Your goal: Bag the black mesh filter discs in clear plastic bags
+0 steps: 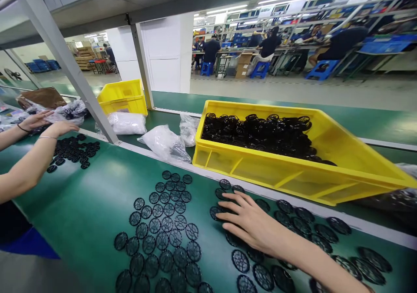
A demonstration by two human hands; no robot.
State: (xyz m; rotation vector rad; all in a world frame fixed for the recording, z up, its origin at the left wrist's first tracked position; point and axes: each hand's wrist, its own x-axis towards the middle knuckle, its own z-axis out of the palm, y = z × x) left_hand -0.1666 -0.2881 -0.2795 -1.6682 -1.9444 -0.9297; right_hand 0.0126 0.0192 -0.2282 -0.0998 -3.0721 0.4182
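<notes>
My right hand (246, 221) reaches in from the lower right, palm down and fingers spread. It rests on or just over several round black spoked discs (240, 261) that look like plastic, and it partly hides them. Nothing is gripped between its fingers. More of these discs lie in one layer to its right, under and beyond my forearm. Left of the hand, a separate group of spoked discs (167, 223) lies in loose rows on the green work surface (94, 210). My left hand is out of view.
A yellow bin (260, 171) heaped with black rings (257, 130) stands behind the pale ledge. Beside it are white plastic bags (166, 141) and another yellow bin (124, 95). At left, a co-worker's hands (55, 128) are above more discs (73, 149). A slanted metal post (70, 63) rises there.
</notes>
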